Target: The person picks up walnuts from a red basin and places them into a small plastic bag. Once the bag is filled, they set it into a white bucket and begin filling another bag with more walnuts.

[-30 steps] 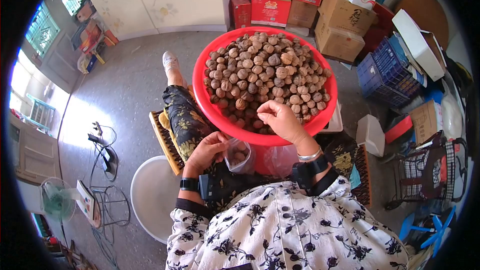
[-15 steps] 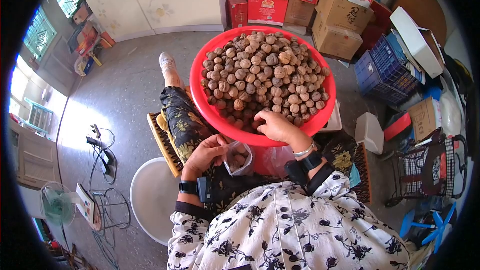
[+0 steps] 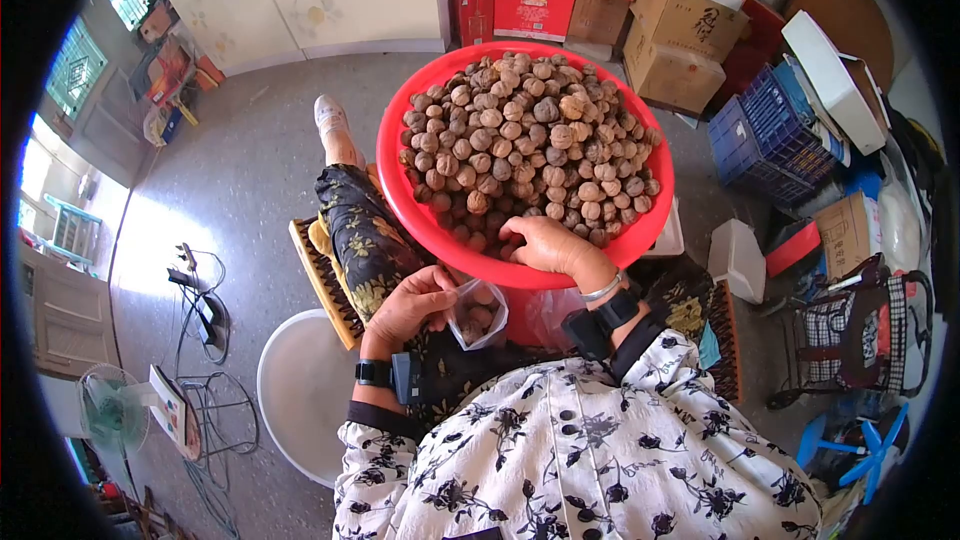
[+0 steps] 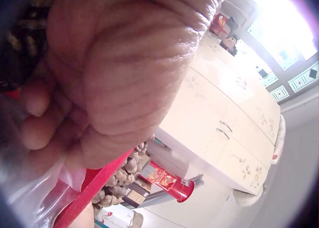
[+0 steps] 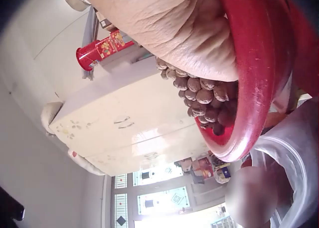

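Note:
A wide red basin (image 3: 397,175) heaped with walnuts (image 3: 530,120) sits in front of the person. Just below its near rim, the left hand (image 3: 408,304) pinches the edge of a small clear plastic bag (image 3: 494,332), which stands open with several walnuts inside. The left wrist view shows the curled fingers (image 4: 42,131) beside the crinkled plastic. Inside the basin's near side, the right hand (image 3: 553,243) reaches down among the walnuts, its fingers bent. Its fingertips are partly hidden, and I cannot tell whether they hold a walnut. In the right wrist view, the palm (image 5: 199,44) lies over the rim.
Another clear plastic bag (image 3: 548,315) lies by the right wrist under the basin. A white round tub (image 3: 300,390) stands on the floor at left, near cables and a fan (image 3: 108,405). Cartons (image 3: 675,75), a blue crate (image 3: 770,135) and a checked cart (image 3: 850,340) line the right.
The right hand, earlier raised over the basin's near side with fingertips together, has lowered in among the walnuts. The left hand stays at the bag's edge, and the bag's mouth faces up more.

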A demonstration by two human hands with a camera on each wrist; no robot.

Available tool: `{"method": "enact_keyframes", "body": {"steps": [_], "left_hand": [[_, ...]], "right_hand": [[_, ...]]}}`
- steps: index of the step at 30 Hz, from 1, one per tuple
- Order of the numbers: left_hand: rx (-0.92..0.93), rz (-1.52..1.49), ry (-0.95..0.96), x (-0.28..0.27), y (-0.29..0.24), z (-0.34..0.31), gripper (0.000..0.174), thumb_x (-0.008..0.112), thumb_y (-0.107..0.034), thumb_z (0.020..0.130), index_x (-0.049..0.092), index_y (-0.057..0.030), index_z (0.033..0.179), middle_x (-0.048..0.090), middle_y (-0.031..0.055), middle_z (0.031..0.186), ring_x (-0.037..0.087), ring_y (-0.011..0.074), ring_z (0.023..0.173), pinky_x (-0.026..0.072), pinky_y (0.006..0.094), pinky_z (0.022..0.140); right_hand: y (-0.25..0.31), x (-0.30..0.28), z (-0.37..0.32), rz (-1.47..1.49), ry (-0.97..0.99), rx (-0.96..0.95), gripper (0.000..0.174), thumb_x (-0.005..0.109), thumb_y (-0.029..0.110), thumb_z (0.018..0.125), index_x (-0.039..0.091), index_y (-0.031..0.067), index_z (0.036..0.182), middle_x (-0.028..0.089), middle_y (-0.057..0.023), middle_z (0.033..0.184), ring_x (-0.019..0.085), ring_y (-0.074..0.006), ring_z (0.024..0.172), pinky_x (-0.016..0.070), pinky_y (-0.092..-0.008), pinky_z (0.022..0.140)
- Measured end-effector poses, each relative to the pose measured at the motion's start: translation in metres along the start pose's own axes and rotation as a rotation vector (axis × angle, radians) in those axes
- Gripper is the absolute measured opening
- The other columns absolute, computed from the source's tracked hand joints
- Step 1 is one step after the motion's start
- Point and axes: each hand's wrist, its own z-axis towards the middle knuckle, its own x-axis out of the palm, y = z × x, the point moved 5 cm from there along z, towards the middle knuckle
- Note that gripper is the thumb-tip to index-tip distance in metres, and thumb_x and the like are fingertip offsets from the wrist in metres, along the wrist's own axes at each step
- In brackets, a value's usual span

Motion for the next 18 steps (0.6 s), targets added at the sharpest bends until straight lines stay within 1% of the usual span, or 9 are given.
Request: {"method": "enact_keyframes", "body": {"steps": [1,2,4,6,8,10,13,15,18], "left_hand": [[-0.002,-0.002,0.000,0.0002,-0.0004,-0.0010,0.007,0.065,-0.010,0.090,0.058,-0.0091,0.090,0.061,0.0008,0.072,0.056,0.0093,0.056,0.0418,0.0210,0.048],[-0.009,0.000,0.015,0.0011,-0.0002,-0.0021,0.007,0.065,-0.010,0.090,0.058,-0.0090,0.090,0.062,0.0014,0.072,0.056,0.0095,0.056,0.0420,0.0211,0.048],[-0.018,0.001,0.030,0.0021,0.0012,-0.0019,0.007,0.065,-0.009,0.090,0.058,-0.0088,0.090,0.062,0.0019,0.073,0.056,0.0096,0.055,0.0423,0.0212,0.048],[0.038,-0.048,0.000,0.0025,0.0018,0.0002,0.008,0.066,-0.011,0.090,0.058,-0.0087,0.090,0.063,0.0029,0.073,0.057,0.0102,0.054,0.0442,0.0216,0.049],[0.034,-0.046,0.016,0.0011,0.0026,-0.0016,0.009,0.066,-0.011,0.090,0.058,-0.0087,0.090,0.063,0.0030,0.073,0.057,0.0102,0.055,0.0455,0.0216,0.050],[0.029,-0.042,0.036,0.0025,0.0027,-0.0018,0.009,0.066,-0.012,0.090,0.058,-0.0088,0.091,0.064,0.0032,0.074,0.058,0.0102,0.055,0.0468,0.0216,0.051],[0.025,-0.022,0.008,0.0042,0.0043,-0.0017,0.011,0.067,-0.014,0.091,0.057,-0.0088,0.090,0.065,0.0040,0.075,0.059,0.0100,0.057,0.0487,0.0211,0.053],[0.097,-0.097,-0.080,0.0007,0.0023,-0.0024,0.011,0.065,-0.015,0.092,0.057,-0.0081,0.088,0.065,0.0040,0.073,0.059,0.0101,0.056,0.0481,0.0213,0.053],[0.099,-0.073,-0.078,0.0008,0.0019,-0.0025,0.011,0.065,-0.016,0.091,0.058,-0.0085,0.087,0.066,0.0045,0.076,0.060,0.0104,0.058,0.0494,0.0209,0.054]], "right_hand": [[0.0026,-0.0027,-0.0009,-0.015,-0.084,-0.055,0.018,0.068,0.015,0.077,0.070,0.0066,0.093,0.068,-0.0182,0.102,0.063,-0.0348,0.102,0.0499,-0.0405,0.088],[0.0017,-0.0026,-0.0009,-0.013,-0.082,-0.053,0.018,0.068,0.015,0.077,0.070,0.0066,0.093,0.068,-0.0182,0.102,0.063,-0.0348,0.102,0.0499,-0.0405,0.088],[0.0002,-0.0012,0.0007,-0.124,0.001,-0.042,0.024,0.069,0.017,0.076,0.069,0.0072,0.099,0.068,-0.0183,0.104,0.063,-0.0350,0.100,0.0501,-0.0400,0.089],[-0.0024,-0.0011,0.0014,-0.076,0.007,-0.002,0.027,0.070,0.018,0.076,0.069,0.0070,0.101,0.068,-0.0186,0.103,0.063,-0.0351,0.100,0.0500,-0.0401,0.089],[-0.0044,0.0004,0.0014,-0.028,0.009,0.038,0.030,0.070,0.020,0.076,0.069,0.0068,0.103,0.068,-0.0189,0.103,0.063,-0.0352,0.101,0.0500,-0.0402,0.090],[-0.0037,-0.0018,0.0002,-0.050,-0.052,0.063,0.029,0.071,0.020,0.074,0.071,0.0054,0.099,0.067,-0.0194,0.102,0.063,-0.0354,0.101,0.0500,-0.0404,0.089],[-0.0044,-0.0011,0.0005,-0.080,-0.034,0.048,0.025,0.071,0.019,0.073,0.071,0.0035,0.093,0.067,-0.0197,0.101,0.063,-0.0355,0.100,0.0503,-0.0410,0.089],[-0.0047,-0.0008,0.0007,-0.074,-0.045,0.046,0.026,0.071,0.019,0.073,0.071,0.0032,0.093,0.067,-0.0200,0.101,0.063,-0.0356,0.100,0.0506,-0.0408,0.088],[-0.0040,-0.0023,-0.0023,-0.027,-0.040,0.070,0.025,0.072,0.019,0.073,0.070,0.0022,0.092,0.067,-0.0207,0.099,0.064,-0.0357,0.098,0.0511,-0.0405,0.086]]}}
